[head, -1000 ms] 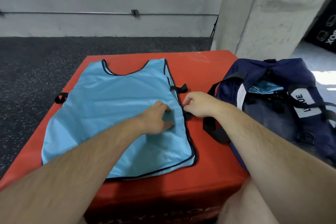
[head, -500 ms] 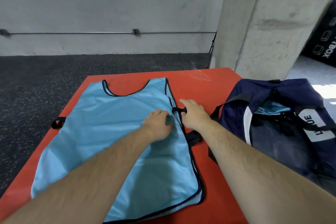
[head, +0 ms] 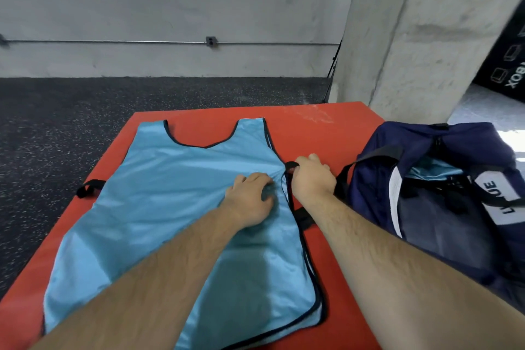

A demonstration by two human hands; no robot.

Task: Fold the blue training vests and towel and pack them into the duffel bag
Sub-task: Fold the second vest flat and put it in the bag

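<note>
A light blue training vest (head: pixel 159 207) with black trim lies flat on the red padded box (head: pixel 326 136), neck hole at the far end. My left hand (head: pixel 250 199) presses on the vest near its right edge, fingers curled into the fabric. My right hand (head: pixel 311 176) is closed on the black side strap (head: pixel 290 165) at the vest's right edge. A navy duffel bag (head: pixel 426 156) stands open at the right, with light blue fabric (head: pixel 434 172) showing inside it. No towel is in view.
A second black strap (head: pixel 88 187) sticks out at the vest's left edge. Dark speckled rubber floor (head: pixel 56 122) surrounds the box. A concrete pillar (head: pixel 412 37) rises behind the bag, and a grey wall (head: pixel 199 8) runs along the back.
My right hand has moved from the lower strap up along the vest's right edge to the upper side strap and closed on it. My left hand stays pressed on the vest.
</note>
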